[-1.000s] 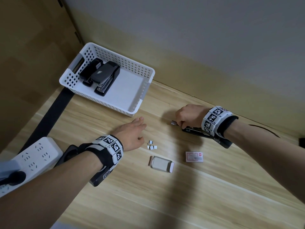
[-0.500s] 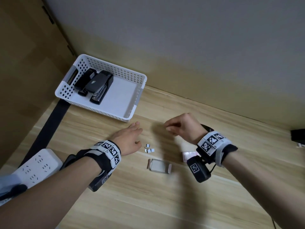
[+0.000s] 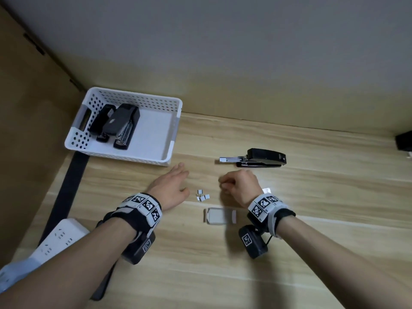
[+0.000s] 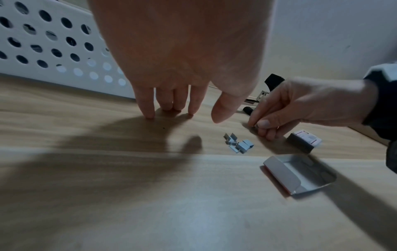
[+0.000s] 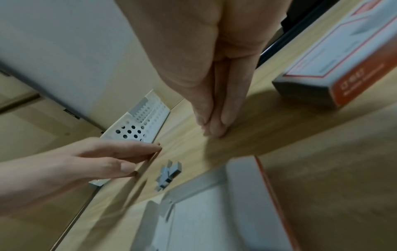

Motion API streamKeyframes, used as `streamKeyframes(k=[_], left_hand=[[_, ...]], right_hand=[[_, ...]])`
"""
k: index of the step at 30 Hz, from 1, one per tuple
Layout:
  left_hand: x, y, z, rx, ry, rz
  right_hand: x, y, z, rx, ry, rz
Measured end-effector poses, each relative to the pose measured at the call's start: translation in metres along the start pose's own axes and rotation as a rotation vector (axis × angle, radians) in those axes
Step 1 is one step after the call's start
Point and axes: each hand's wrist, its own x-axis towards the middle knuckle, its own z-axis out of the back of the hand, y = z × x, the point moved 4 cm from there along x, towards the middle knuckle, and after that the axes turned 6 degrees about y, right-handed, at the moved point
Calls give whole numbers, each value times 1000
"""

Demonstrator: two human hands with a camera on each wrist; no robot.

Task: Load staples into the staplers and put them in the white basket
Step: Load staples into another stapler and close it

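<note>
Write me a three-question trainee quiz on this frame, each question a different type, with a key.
1. True or false: the white basket holds three staplers.
2. Multiple choice: the stapler with its tray pulled out lies
A. in the basket
B. on the table, beyond the right hand
C. under the left hand
3. Short answer: what lies on the table between the two hands?

Key:
1. False; two staplers lie in it.
2. B
3. A small pile of loose staple strips, with an open staple box just nearer the person.

Right hand (image 3: 239,188) left stapler (image 3: 260,158) — withdrawn.
</note>
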Motion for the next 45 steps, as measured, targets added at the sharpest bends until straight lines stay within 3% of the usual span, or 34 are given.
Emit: streamKeyframes(k=[9, 11, 14, 18, 23, 30, 36, 42, 45], left_hand=[[1, -14, 2, 68, -33, 38], [4, -27, 3, 81, -96, -22], [11, -57, -1, 74, -167, -153], [27, -97, -20, 94, -117, -206], [52, -118, -31, 275, -126, -310], [60, -118, -38, 278, -183, -352], [60, -125, -39, 284, -224, -399], [51, -112, 22, 192, -429, -407], [64, -102, 50, 174, -451, -388]], right_hand=[[-12, -14, -1, -60, -58, 19], [-15, -16, 1, -6, -73, 40], [-25, -25, 18, 101, -210, 55], [-48, -49, 43, 130, -311, 42], [-62, -82, 43, 17, -299, 106], [-57, -91, 21, -67, -187, 252], [-62, -91, 18, -124, -219, 220], [-72, -93, 19, -33, -265, 168], [-70, -91, 19, -21, -256, 159]])
